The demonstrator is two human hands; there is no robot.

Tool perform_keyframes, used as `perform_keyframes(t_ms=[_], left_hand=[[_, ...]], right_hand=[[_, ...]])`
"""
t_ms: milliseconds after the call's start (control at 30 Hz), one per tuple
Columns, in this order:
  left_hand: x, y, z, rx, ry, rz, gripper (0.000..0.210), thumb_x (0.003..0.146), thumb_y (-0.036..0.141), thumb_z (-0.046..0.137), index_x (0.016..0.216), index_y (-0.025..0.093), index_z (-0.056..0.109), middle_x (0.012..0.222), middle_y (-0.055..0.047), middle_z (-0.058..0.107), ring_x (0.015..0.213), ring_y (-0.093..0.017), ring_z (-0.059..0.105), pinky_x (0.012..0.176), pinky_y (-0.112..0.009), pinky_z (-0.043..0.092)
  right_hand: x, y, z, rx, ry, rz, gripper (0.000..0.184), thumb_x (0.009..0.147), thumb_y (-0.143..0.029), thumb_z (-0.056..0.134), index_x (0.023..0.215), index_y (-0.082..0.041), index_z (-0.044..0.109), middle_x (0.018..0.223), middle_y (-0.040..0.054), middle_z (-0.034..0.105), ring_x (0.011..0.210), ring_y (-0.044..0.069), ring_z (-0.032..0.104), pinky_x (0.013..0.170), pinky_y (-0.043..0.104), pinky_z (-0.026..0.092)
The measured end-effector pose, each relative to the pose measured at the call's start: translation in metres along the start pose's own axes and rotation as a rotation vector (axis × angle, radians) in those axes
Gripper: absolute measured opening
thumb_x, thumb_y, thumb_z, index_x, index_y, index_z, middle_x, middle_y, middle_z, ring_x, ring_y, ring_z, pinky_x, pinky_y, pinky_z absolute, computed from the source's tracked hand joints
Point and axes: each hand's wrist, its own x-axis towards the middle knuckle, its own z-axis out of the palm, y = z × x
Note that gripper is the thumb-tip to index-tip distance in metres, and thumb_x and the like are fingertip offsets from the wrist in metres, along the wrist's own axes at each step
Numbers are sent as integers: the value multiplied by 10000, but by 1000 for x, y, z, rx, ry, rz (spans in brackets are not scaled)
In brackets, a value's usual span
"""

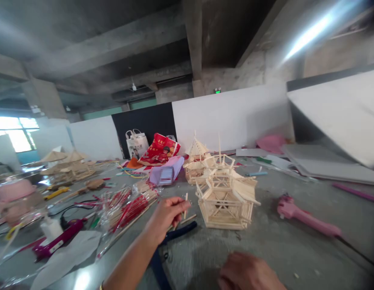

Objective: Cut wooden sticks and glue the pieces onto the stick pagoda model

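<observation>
My left hand (pixel 169 214) is closed, with a short thin wooden stick (pixel 185 206) pinched upright between thumb and fingers. Just to its right stands a six-sided pavilion model (pixel 225 201) built of pale wooden sticks, with slatted sides and a partly covered roof. A tool with dark blue handles (pixel 182 232) lies under and beside my left hand; its working end is hidden. Loose short sticks (pixel 188 219) lie near the fingertips. At the bottom edge my right hand (pixel 249 272) is low over the table, blurred, its fingers not clear. It is apart from the model.
A pink glue gun (pixel 308 217) lies at the right, its cord trailing away. Bundled sticks in plastic (pixel 129 205) and a purple glue gun (pixel 58 243) lie left. Behind are another pavilion model (pixel 197 151), a red bag (pixel 159 150) and grey boards (pixel 329 161).
</observation>
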Motion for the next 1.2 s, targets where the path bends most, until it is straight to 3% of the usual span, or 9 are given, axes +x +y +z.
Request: perform_keyframes(t_ms=[100,200,367,600,700,833,967,1067,1200], left_hand=[[-16,18,32,-394,-141,-102,368,699,488,573,771,127,564,564,41,502,386,-21,330,346,-149,221],[-21,27,58,-585,-245,-135,376,689,483,601,763,114,591,562,14,553,347,-11,350,321,-149,188],[-12,39,72,-572,-204,-81,332,682,443,616,686,113,582,587,-9,600,336,-11,396,316,-141,207],[-10,48,79,-558,-156,-43,326,668,435,631,656,112,586,452,38,499,355,-27,359,327,-146,214],[-11,47,84,-534,-131,-32,358,669,465,624,672,108,603,450,45,477,363,-27,325,333,-152,209],[-14,44,88,-536,-130,-13,411,646,530,619,649,120,592,446,52,461,349,-31,314,335,-169,206],[-14,44,81,-528,-90,-13,416,667,547,590,649,132,583,374,67,412,324,-37,295,346,-177,204],[-15,45,68,-514,-108,-9,403,662,533,605,633,132,577,385,61,423,335,-34,306,353,-173,206],[-30,35,49,-441,-90,-3,445,676,580,568,611,140,578,360,67,396,316,-21,278,351,-173,187]], right_hand=[[14,-3,-9,317,-142,335,163,667,-128,487,513,-160,532,457,-57,423,443,55,378,415,187,235],[20,1,-18,602,-103,517,172,689,-166,467,536,-151,542,464,-50,420,457,58,377,420,181,251],[16,16,-23,1089,-10,636,230,764,-330,454,666,-150,559,503,-30,506,384,55,379,364,182,264],[21,21,-31,1536,128,638,359,770,-474,489,726,-130,580,556,-5,547,359,51,414,323,173,263],[23,21,-29,1602,154,624,351,764,-476,539,692,-133,563,536,-24,526,347,35,398,310,155,242],[23,26,-26,1536,125,585,407,749,-540,539,700,-136,545,520,-36,511,317,23,383,302,147,224],[18,25,-24,1260,28,529,514,753,-632,443,728,-130,554,492,-30,489,326,41,373,320,167,243],[6,19,-28,763,128,381,442,853,-486,364,631,-150,544,486,-18,478,408,62,405,397,184,293],[-21,28,-62,-46,438,67,225,828,-170,421,665,-173,576,600,18,573,574,108,534,560,207,392]])
